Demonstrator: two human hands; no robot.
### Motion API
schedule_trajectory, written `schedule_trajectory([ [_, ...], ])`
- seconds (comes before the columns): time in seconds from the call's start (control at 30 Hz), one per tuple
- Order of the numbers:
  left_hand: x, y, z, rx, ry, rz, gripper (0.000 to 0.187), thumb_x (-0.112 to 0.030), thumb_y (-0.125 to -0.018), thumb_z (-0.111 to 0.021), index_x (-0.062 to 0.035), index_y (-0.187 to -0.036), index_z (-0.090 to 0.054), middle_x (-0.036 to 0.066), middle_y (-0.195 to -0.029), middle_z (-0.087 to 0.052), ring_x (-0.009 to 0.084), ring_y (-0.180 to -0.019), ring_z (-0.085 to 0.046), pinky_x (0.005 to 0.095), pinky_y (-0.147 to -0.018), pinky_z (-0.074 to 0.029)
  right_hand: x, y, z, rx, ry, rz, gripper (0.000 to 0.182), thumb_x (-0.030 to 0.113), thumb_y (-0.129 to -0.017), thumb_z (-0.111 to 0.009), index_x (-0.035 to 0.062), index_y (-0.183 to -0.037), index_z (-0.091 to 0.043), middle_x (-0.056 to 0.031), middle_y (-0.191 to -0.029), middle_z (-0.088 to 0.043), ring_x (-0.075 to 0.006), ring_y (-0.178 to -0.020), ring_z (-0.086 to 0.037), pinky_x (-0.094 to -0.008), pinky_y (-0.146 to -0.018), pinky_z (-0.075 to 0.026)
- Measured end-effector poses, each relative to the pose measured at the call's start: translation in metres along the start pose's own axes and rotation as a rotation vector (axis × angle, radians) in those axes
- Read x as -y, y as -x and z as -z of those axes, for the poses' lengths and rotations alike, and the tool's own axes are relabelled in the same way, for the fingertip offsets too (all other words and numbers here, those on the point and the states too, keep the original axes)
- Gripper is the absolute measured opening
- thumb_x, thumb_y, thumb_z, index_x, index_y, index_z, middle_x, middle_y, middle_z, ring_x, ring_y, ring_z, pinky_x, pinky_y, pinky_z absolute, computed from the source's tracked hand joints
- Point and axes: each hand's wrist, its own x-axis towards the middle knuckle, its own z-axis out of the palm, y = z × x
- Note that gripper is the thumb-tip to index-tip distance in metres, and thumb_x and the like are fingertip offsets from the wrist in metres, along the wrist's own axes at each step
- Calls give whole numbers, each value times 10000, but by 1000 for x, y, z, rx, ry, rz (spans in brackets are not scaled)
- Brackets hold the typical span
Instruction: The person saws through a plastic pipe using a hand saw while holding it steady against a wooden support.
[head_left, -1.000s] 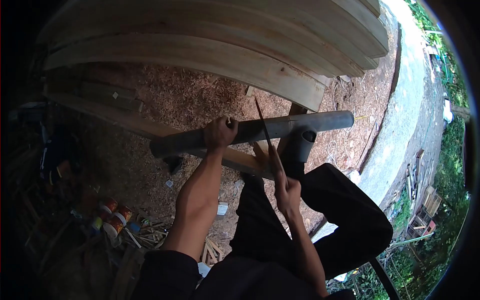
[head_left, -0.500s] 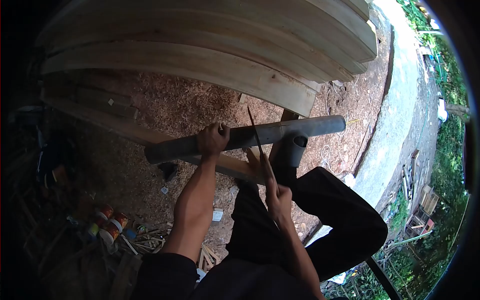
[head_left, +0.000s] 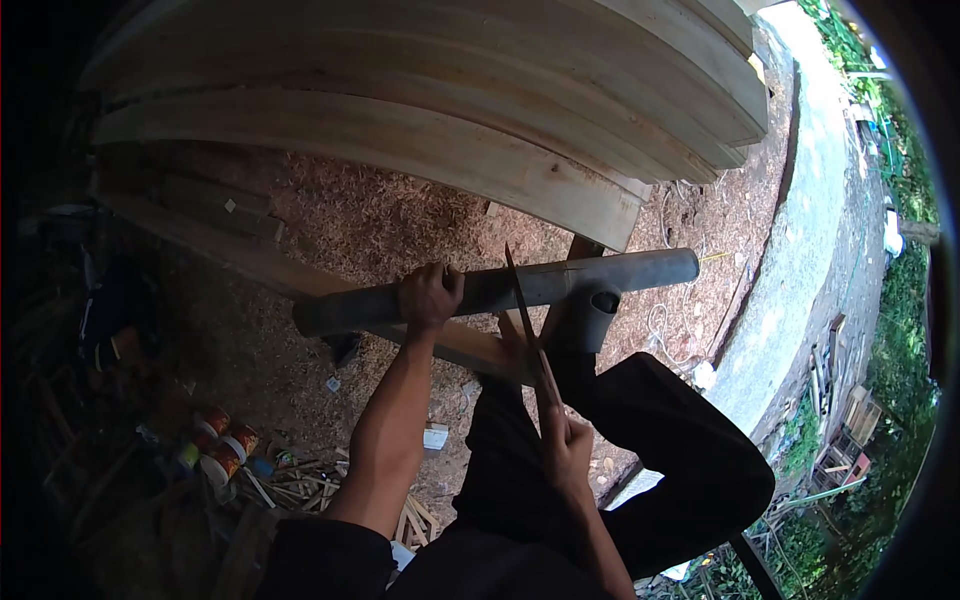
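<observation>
A long dark pipe (head_left: 600, 272) lies across a wooden beam (head_left: 465, 345), with a short branch (head_left: 592, 312) near its right part. My left hand (head_left: 432, 296) is wrapped round the pipe left of its middle. In my right hand (head_left: 567, 447) is the handle of a handsaw (head_left: 527, 322), whose narrow blade crosses the pipe between my left hand and the branch. The saw tip points up past the pipe's far side. My raised leg (head_left: 680, 420) is beside the branch, and the foot is hidden.
Large planks (head_left: 400, 130) are stacked beyond the pipe. Wood shavings (head_left: 390, 215) cover the ground. Several paint cans (head_left: 222, 455) and wood scraps (head_left: 300, 485) lie at the lower left. A concrete strip (head_left: 790, 270) runs along the right, with greenery beyond.
My right hand has moved down and slightly right, drawing the saw back toward me across the pipe. The whole view has shifted slightly. My left hand keeps its hold on the pipe.
</observation>
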Motion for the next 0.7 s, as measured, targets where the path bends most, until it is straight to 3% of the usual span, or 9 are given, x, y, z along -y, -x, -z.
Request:
schedule_trajectory([
  [0.07, 4, 4, -2, 6, 7, 6, 259, -251, -816, -560, -70, -630, -564, 129, -630, -602, 333, -575, -615, 432, -528, -500, 20, -59, -37, -17, -30, 115, 556, 399, -951, -524, -33, -600, -526, 3, -503, -405, -55, -518, -398, -304, -446, -301],
  [0.2, 6, 5, -5, 7, -6, -19, 256, -252, -816, -561, -70, -635, -565, 131, -634, -603, 328, -576, -615, 433, -528, -498, 52, -140, -70, -59, 43, 43, 589, 444, -938, -522, -72, -654, -536, -45, -508, -429, -77, -537, -444, -330, -469, -364],
  [0.27, 4, 10, -3, 7, 18, -21, 253, -251, -816, -563, -71, -639, -570, 132, -638, -607, 327, -577, -616, 433, -526, -497, 31, -132, -54, 9, 241, 186, 614, 467, -920, -533, -113, -730, -605, -164, -566, -560, -158, -591, -587, -377, -573, -469],
  [0.33, 4, 0, -3, -15, 37, -14, 249, -250, -815, -565, -71, -642, -574, 133, -642, -610, 326, -578, -617, 432, -523, -496, 40, -60, -20, 52, -28, 72, 580, 425, -939, -527, -88, -680, -595, -91, -531, -528, -109, -547, -522, -353, -504, -416],
  [0.4, 3, 1, 0, 5, 34, -8, 240, -247, -813, -567, -72, -649, -582, 135, -639, -612, 327, -572, -617, 431, -519, -497, 7, -7, 5, 67, 35, 7, 548, 393, -951, -526, -50, -632, -571, -19, -505, -457, -62, -520, -423, -327, -448, -325],
  [0.47, 3, 1, -3, -7, 27, -4, 241, -246, -813, -567, -71, -647, -582, 135, -631, -610, 326, -564, -615, 430, -518, -497, 2, 22, 16, 63, 28, -10, 555, 437, -959, -496, 67, -545, -503, 35, -515, -417, -39, -523, -394, -268, -452, -282],
  [0.5, 4, 1, -3, -16, 14, 1, 242, -245, -813, -567, -71, -645, -581, 135, -624, -607, 325, -557, -613, 430, -516, -498, -1, 12, 10, 69, 33, -6, 555, 437, -959, -496, 67, -545, -503, 35, -515, -417, -39, -523, -394, -268, -452, -282],
  [0.57, 3, 0, -4, -23, 14, 0, 246, -243, -814, -567, -70, -640, -580, 136, -620, -606, 327, -553, -612, 430, -518, -499, -8, -26, -14, 45, 8, 21, 575, 433, -952, -506, 15, -558, -507, 11, -514, -449, -62, -515, -410, -285, -454, -310],
  [0.7, 3, 3, -3, -64, 40, -17, 250, -232, -817, -564, -67, -630, -578, 140, -619, -607, 331, -553, -613, 430, -525, -503, 58, -132, -73, -60, 164, 89, 639, 480, -929, -503, -120, -723, -576, -186, -538, -528, -171, -578, -587, -418, -549, -442],
])
